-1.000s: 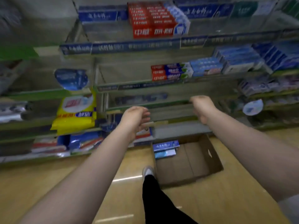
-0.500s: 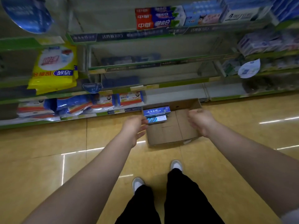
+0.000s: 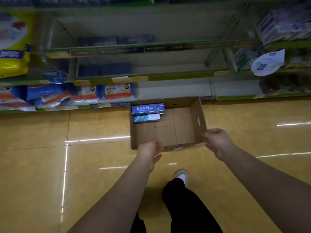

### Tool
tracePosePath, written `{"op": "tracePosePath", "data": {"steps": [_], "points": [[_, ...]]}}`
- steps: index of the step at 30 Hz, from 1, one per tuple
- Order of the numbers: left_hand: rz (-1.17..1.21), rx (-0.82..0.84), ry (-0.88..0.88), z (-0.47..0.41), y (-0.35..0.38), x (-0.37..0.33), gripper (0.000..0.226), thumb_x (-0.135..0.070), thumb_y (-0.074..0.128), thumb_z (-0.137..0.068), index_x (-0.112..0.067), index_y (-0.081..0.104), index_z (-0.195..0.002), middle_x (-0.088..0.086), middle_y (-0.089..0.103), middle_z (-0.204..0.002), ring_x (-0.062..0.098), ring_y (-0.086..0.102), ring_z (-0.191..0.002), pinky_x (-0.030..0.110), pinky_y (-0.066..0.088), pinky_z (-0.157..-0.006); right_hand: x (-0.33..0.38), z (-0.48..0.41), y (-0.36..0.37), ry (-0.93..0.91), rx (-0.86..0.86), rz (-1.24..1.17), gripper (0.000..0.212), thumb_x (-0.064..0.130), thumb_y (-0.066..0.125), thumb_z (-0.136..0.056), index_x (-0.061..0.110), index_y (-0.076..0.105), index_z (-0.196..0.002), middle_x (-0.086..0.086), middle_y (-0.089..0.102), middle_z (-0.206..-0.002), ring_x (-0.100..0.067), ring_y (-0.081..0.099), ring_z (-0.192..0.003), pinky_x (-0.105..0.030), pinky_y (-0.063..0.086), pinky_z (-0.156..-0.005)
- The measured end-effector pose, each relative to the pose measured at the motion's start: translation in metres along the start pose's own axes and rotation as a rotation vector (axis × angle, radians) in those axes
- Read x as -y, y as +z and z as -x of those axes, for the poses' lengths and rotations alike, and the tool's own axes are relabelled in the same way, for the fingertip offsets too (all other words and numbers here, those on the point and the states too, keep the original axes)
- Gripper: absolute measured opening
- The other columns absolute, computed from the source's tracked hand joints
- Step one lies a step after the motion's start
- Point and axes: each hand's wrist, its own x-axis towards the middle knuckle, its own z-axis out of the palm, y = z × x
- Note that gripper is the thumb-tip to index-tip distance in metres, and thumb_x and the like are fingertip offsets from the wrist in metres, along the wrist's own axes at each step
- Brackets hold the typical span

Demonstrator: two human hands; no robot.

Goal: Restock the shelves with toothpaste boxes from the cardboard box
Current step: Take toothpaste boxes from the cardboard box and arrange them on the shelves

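An open cardboard box [image 3: 198, 118] sits on the floor against the lowest shelf. In its far left corner lie two toothpaste boxes: a dark blue one [image 3: 147, 108] with white lettering, and a paler blue and white one [image 3: 146, 118] just in front of it. The remaining bottom of the box is bare cardboard. My left hand [image 3: 151, 150] hovers at the box's near edge, fingers loosely curled, holding nothing. My right hand [image 3: 217, 142] is by the near right corner, also holding nothing. Whether it touches the cardboard I cannot tell. The shelf [image 3: 144, 47] above shows dim dark boxes at its back.
A yellow pack [image 3: 13, 44] hangs at upper left, and blue and orange packs [image 3: 50, 95] fill the bottom shelf to the left. A round paper tag [image 3: 267, 63] sticks out on the right. My shoe [image 3: 180, 175] and dark trouser leg stand on the glossy tan floor.
My view has tilted down from the upper shelves to the floor. Both hands have dropped from shelf height to the near edge of the cardboard box.
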Motion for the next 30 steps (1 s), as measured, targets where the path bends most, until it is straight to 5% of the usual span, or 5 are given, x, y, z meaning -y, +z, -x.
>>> {"op": "tracePosePath", "data": {"steps": [7,14,23,27,30], "points": [[-0.088,-0.059,0.075,-0.097,0.003,-0.025,0.012,-0.017,0.049,-0.095,-0.014,0.059,-0.090,0.000,0.065,-0.083,0.015,0.062,-0.074,0.030,0.049,-0.073,-0.029,-0.100,0.064,0.041,0.122,0.006,0.019,0.007,0.061,-0.084,0.018,0.053,-0.098,-0.004,0.052,-0.075,-0.015,0.050,-0.064,-0.025,0.044,-0.056],[-0.232,-0.093,0.123,-0.244,-0.003,-0.028,0.009,-0.016,0.052,-0.093,-0.013,0.060,-0.093,0.003,0.064,-0.081,0.017,0.060,-0.072,0.031,0.049,-0.078,-0.073,-0.208,0.169,0.090,0.207,-0.060,0.011,0.012,0.057,-0.088,0.020,0.055,-0.081,-0.001,0.058,-0.081,-0.018,0.058,-0.079,-0.041,0.049,-0.089],[-0.217,-0.129,0.031,-0.435,0.019,-0.004,0.037,-0.022,0.057,-0.090,-0.001,0.054,-0.121,0.017,0.054,-0.096,0.022,0.046,-0.070,0.032,0.043,-0.071,-0.116,-0.369,0.266,0.031,0.215,-0.040,0.012,0.011,0.059,-0.083,0.014,0.058,-0.071,-0.002,0.049,-0.057,-0.017,0.045,-0.053,-0.030,0.043,-0.057],[-0.159,-0.089,0.069,-0.489,0.031,-0.031,0.019,-0.015,0.051,-0.094,-0.007,0.051,-0.112,0.010,0.045,-0.077,0.020,0.042,-0.064,0.028,0.040,-0.064,-0.119,-0.432,0.301,0.017,0.209,-0.088,0.018,0.019,0.063,-0.082,0.010,0.065,-0.097,-0.009,0.066,-0.087,-0.020,0.057,-0.071,-0.029,0.045,-0.059],[-0.119,-0.032,0.081,-0.507,0.029,-0.041,0.039,-0.016,0.053,-0.092,-0.005,0.049,-0.130,0.015,0.056,-0.102,0.028,0.055,-0.088,0.035,0.043,-0.085,-0.113,-0.456,0.314,0.017,0.256,-0.144,0.016,0.014,0.057,-0.085,0.010,0.063,-0.099,-0.010,0.068,-0.094,-0.022,0.061,-0.081,-0.027,0.044,-0.060]]}}
